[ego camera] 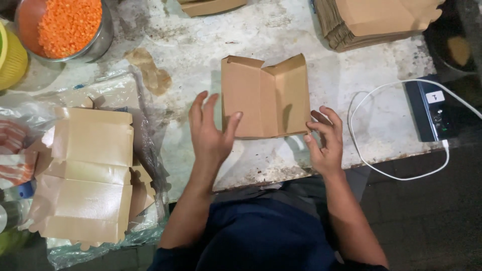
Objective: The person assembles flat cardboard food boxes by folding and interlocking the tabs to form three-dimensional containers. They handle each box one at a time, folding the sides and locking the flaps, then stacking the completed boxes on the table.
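Head view looks straight down on a worn, stained whitish surface [301, 45] that fills most of the frame, its near edge running just above the person's dark blue lap. On its left end lies a heap of flattened tan cardboard blanks [88, 173], resting on crumpled clear plastic wrap [145, 145] and hanging partly over the edge. At the far right corner sits a thick stack of folded brown cardboard pieces [374, 22]. At the far left stands a round metal bowl [103, 37] filled with orange lentils [68, 22], with a yellow container [11, 57] just beside it at the frame's edge.

Near the middle of the surface, in front of the person, is a partly folded brown cardboard box [266, 98], its two panels meeting at a centre crease and small flaps turned in at the top. The left hand [208, 133] is spread open, fingers apart, with its thumb tip touching the box's lower left edge and the other fingers just beside that side. The right hand [324, 140] has loosely curled fingers, their tips at the box's lower right corner; neither hand is clamped around the box.

To the right, a black electronic device [427, 108] lies at the surface's edge, and a thin white cable [361, 108] loops from it across the surface and over the edge.
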